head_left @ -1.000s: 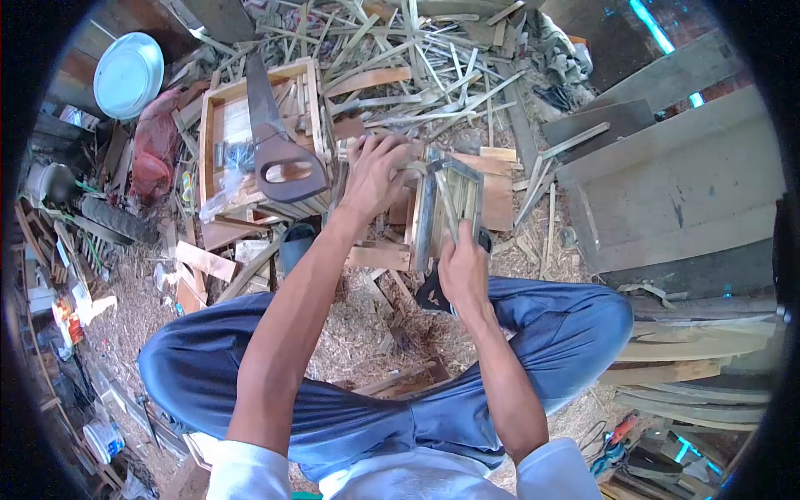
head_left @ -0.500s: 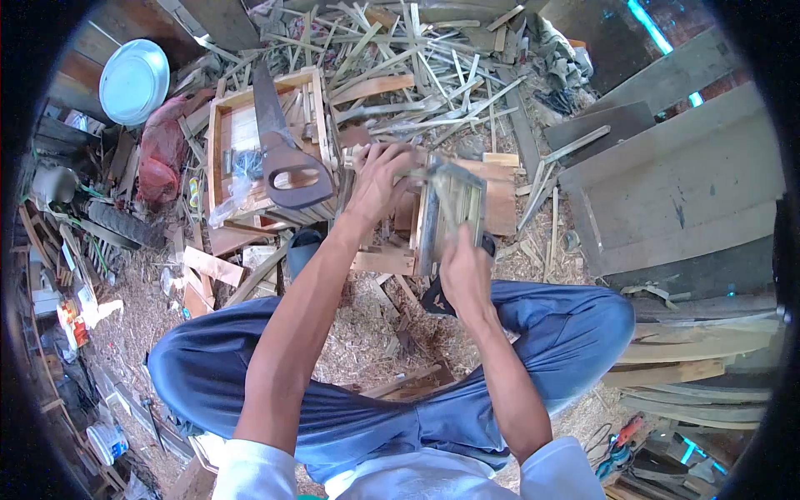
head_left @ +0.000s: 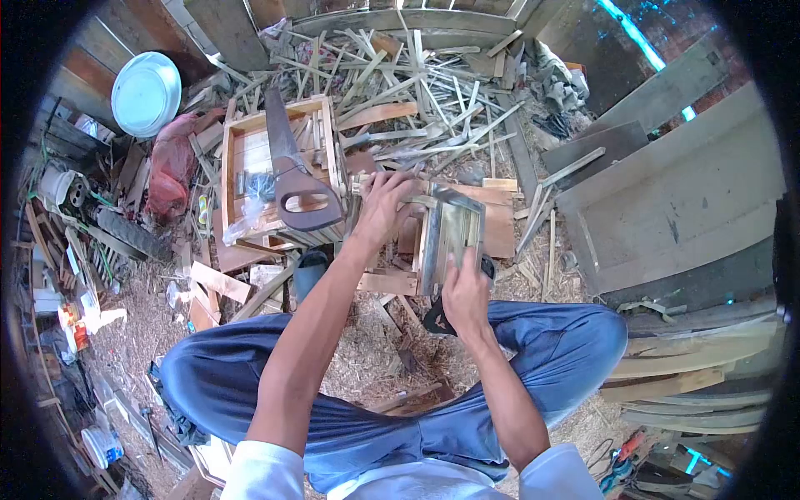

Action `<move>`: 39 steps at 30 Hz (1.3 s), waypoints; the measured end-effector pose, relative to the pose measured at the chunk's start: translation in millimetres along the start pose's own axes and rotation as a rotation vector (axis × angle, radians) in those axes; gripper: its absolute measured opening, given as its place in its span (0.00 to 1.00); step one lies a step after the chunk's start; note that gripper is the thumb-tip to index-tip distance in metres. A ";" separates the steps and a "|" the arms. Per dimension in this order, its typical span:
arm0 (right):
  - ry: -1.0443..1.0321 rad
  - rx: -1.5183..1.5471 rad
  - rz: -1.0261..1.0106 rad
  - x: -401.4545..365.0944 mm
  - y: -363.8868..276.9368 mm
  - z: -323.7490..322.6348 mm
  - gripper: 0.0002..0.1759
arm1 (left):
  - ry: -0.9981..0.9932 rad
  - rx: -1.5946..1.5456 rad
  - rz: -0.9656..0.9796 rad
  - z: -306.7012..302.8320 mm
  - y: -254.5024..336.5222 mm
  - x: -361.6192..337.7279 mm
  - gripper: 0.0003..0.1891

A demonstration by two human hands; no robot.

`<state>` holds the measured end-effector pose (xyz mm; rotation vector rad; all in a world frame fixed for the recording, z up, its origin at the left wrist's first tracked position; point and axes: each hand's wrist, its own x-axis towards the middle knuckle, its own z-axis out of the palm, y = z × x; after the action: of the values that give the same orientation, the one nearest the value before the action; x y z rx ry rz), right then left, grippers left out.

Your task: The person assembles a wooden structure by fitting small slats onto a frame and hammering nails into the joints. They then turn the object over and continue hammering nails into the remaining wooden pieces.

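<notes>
My left hand (head_left: 387, 204) is closed over the end of a wooden piece at the top left corner of a small wooden box frame (head_left: 429, 250). The frame stands tilted between my feet, with a grey metal-looking edge and slats inside. My right hand (head_left: 465, 287) is a closed fist at the frame's lower right side, around what looks like a light wooden handle; its far end is hard to make out against the slats. A hand saw (head_left: 307, 200) with a brown handle lies across an open wooden drawer (head_left: 229, 167) to the left, which holds a plastic bag of nails or screws.
Thin wood offcuts (head_left: 417, 100) are heaped at the back. Boards (head_left: 667, 200) lean on the right, above stacked planks (head_left: 692, 379). A pale blue basin (head_left: 146, 94), a red sack (head_left: 171, 171) and a wheel (head_left: 129, 233) are on the left. Sawdust covers the floor.
The right hand has moved slightly down toward me; the light handle, blurred and raised across the frame before, is now hard to see. My left hand keeps its hold. The view has shifted a little.
</notes>
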<state>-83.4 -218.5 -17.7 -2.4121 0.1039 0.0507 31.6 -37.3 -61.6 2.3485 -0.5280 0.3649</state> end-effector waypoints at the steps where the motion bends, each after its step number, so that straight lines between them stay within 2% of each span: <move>1: -0.066 -0.003 0.057 3.4 2.0 0.2 0.13 | 0.008 0.002 0.013 -0.1 0.7 0.9 0.21; 3: -0.043 -0.046 0.044 3.0 0.1 -3.7 0.12 | -0.011 0.010 -0.017 -0.5 2.3 1.2 0.21; 5: 0.062 0.110 -0.030 -1.1 -5.9 -6.4 0.12 | -0.025 0.034 -0.025 0.2 -2.7 0.3 0.22; 6: 0.134 0.109 -0.092 -1.6 -7.8 -4.1 0.09 | -0.016 0.017 -0.024 1.0 -2.7 -0.5 0.22; 7: 0.132 0.108 -0.094 -0.3 -3.1 -0.9 0.09 | -0.006 -0.002 -0.023 1.7 -2.1 -1.2 0.22; 9: -0.055 -0.127 -0.030 5.7 4.3 2.5 0.09 | -0.015 0.019 -0.023 1.9 -0.8 -1.8 0.22; 12: 0.046 0.002 -0.071 -1.7 -3.4 -3.4 0.09 | -0.006 0.044 -0.011 2.7 -5.2 2.1 0.22; 15: 0.057 0.050 -0.015 -0.6 0.5 2.1 0.10 | -0.011 0.011 -0.008 2.2 -3.0 -5.4 0.21; 16: -0.040 -0.117 -0.010 4.5 7.8 2.4 0.10 | -0.012 0.003 -0.007 -0.4 -1.2 -4.8 0.22; 17: -0.029 -0.118 -0.012 3.9 10.4 1.2 0.10 | -0.011 -0.003 -0.001 -2.6 0.9 -1.6 0.23; 20: 0.102 -0.003 -0.084 -1.1 -1.0 -2.2 0.10 | -0.012 -0.002 -0.021 -1.3 -1.6 -0.9 0.24; 23: -0.036 -0.126 0.010 3.9 7.6 4.4 0.09 | 0.009 -0.013 0.002 3.5 -0.8 -3.6 0.24; 25: 0.014 -0.147 -0.047 4.8 9.1 3.6 0.09 | -0.005 0.003 0.003 -0.4 1.3 -0.2 0.22; 27: 0.135 -0.017 -0.095 -1.6 3.5 0.9 0.10 | -0.058 -0.023 -0.048 -2.5 -0.8 -0.8 0.21; 29: 0.152 0.064 -0.090 -3.1 3.0 1.3 0.11 | 0.002 -0.024 -0.034 -0.2 2.7 -1.2 0.21; 31: -0.011 -0.118 0.013 3.8 15.7 7.3 0.12 | -0.023 -0.006 -0.033 -0.4 3.3 -2.6 0.21; 35: 0.045 0.065 -0.013 2.7 11.2 7.0 0.13 | -0.042 0.044 -0.017 4.7 -7.1 -2.8 0.20; 37: 0.176 0.149 0.014 3.6 7.6 9.8 0.19 | -0.038 0.034 -0.005 3.6 -3.8 -2.2 0.21; 38: 0.182 0.168 0.022 2.5 6.5 11.0 0.19 | -0.040 0.060 -0.009 2.3 -2.1 -2.9 0.21; 39: 0.180 0.224 0.042 3.5 6.7 11.7 0.25 | -0.042 0.089 -0.010 1.5 -2.2 -3.5 0.21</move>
<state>-80.6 -215.9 -31.1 -2.1865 0.2309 -0.1521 29.7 -35.9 -65.3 2.4485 -0.5299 0.3419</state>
